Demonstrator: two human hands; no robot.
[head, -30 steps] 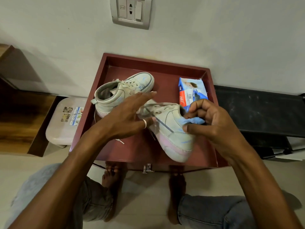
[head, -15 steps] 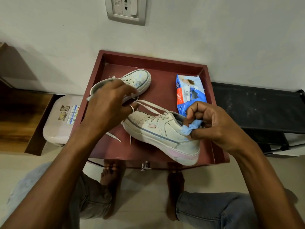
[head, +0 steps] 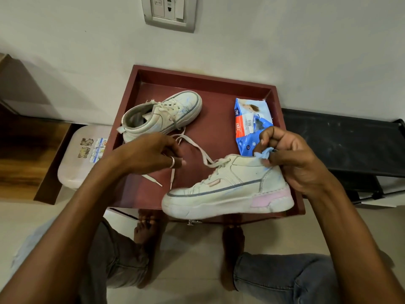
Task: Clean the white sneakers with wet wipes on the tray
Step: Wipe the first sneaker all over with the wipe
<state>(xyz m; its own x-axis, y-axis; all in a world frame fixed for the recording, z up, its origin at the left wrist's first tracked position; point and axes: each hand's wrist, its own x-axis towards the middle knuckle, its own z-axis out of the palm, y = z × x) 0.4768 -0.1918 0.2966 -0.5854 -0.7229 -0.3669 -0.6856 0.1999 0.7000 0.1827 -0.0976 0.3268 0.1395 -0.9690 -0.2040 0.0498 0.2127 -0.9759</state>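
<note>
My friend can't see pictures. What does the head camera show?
A person's right hand pinches a blue wipe at the heel of a white sneaker; the left hand grips its lace. A second sneaker and a wipes pack lie on the red tray.

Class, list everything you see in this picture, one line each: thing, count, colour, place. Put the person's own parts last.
Rectangular tray: 1, dark red, against wall.
Far lace-up sneaker: 1, white, tray's back left.
Near lace-up sneaker: 1, white, pink heel, tray's front right.
Loose lace: 1, white, near sneaker to left hand.
Wet-wipe pack: 1, blue, tray's back right.
Crumpled wipe: 1, blue, at near sneaker's collar.
Switch plate: 1, grey, on wall.
Stickered plastic container: 1, pale, left of tray.
Low shelf: 1, black, right of tray.
Left hand: 1, ringed, pinching lace.
Right hand: 1, gripping wipe.
Bare feet: 2, below tray's front.
</note>
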